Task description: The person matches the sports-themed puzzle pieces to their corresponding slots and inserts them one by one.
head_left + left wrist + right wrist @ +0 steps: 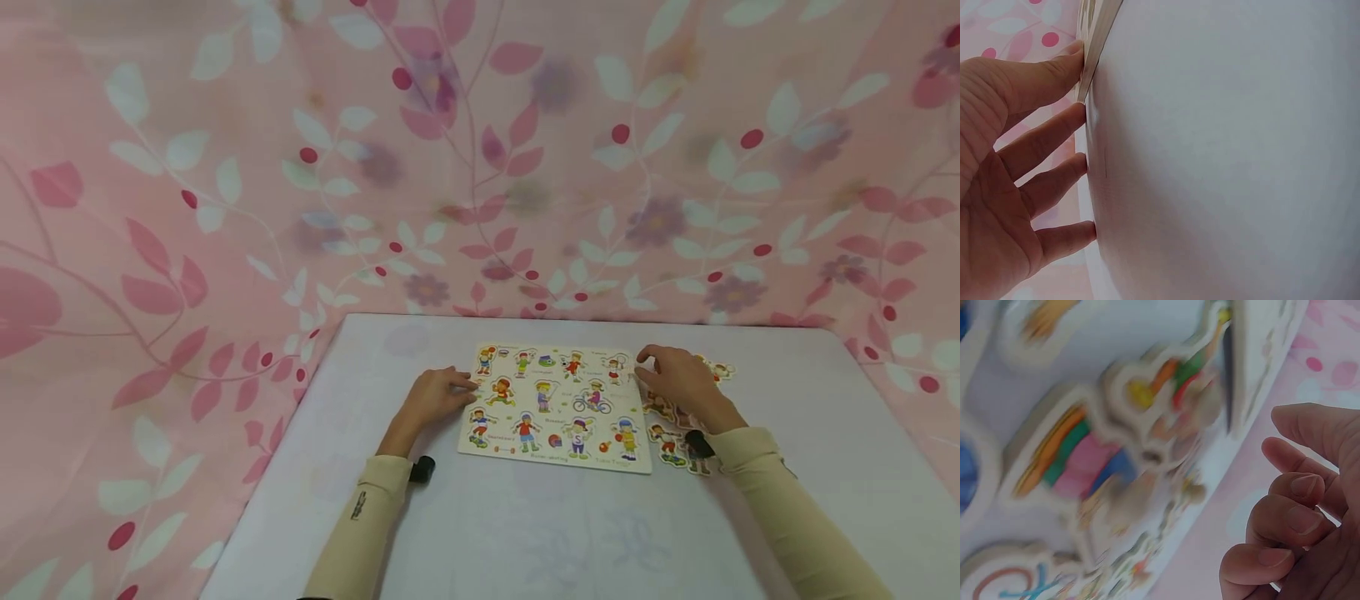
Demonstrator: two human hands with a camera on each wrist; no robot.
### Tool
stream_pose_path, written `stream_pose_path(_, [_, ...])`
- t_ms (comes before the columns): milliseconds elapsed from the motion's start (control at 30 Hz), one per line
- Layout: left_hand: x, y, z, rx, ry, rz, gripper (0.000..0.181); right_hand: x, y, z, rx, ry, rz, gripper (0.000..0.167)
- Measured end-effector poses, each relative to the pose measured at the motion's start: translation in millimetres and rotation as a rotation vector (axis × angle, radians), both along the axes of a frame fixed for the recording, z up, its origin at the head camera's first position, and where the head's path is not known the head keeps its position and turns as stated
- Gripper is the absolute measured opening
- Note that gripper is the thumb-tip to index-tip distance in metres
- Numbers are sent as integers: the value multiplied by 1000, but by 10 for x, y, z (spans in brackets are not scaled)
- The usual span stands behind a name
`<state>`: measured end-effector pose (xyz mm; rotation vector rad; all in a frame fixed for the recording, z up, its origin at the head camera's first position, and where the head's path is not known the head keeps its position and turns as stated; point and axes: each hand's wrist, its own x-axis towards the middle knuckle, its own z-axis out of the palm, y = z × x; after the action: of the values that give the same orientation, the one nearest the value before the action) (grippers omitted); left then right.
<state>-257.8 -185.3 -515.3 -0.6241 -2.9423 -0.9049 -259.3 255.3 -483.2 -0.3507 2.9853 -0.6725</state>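
Note:
A flat white board [501, 423] printed with sports figures lies on the table. My left hand [437, 396] touches its left edge; in the left wrist view the thumb and index fingertip of that hand [1029, 150] meet the board's edge [1099, 47], with the other fingertips on the table. My right hand [684, 382] hovers beside the board's upper right edge and holds nothing. In the right wrist view this hand [1304, 506] has an extended thumb and bent fingers, apart from the board [1254, 369]. Loose figure pieces [666, 446] lie partly under my right forearm.
Several cut-out pieces [1079, 450] are spread right of the board, some overlapping. A white cloth [555, 533] covers the table. A pink floral curtain [480, 167] hangs behind and beside it. Black wrist devices [422, 469] sit at both cuffs.

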Motion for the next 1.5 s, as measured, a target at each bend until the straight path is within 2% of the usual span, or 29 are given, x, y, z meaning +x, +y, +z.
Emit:
stream_pose_path(200, [10, 29, 29, -17, -11, 18, 20, -49, 181, -40, 39, -20, -35, 31])
stream_pose_path(333, [12, 31, 35, -21, -9, 21, 20, -42, 256, -45, 20, -43, -51, 30])
stream_pose_path(800, [22, 28, 26, -13, -21, 25, 19, -37, 315, -70, 44, -81, -105, 30])
stream_pose_path(1233, [17, 32, 22, -17, -27, 30, 19, -25, 340, -74, 26, -71, -92, 28])
stream_pose_path(1500, [16, 28, 10, -16, -22, 31, 20, -16, 311, -58, 27, -26, -94, 29])
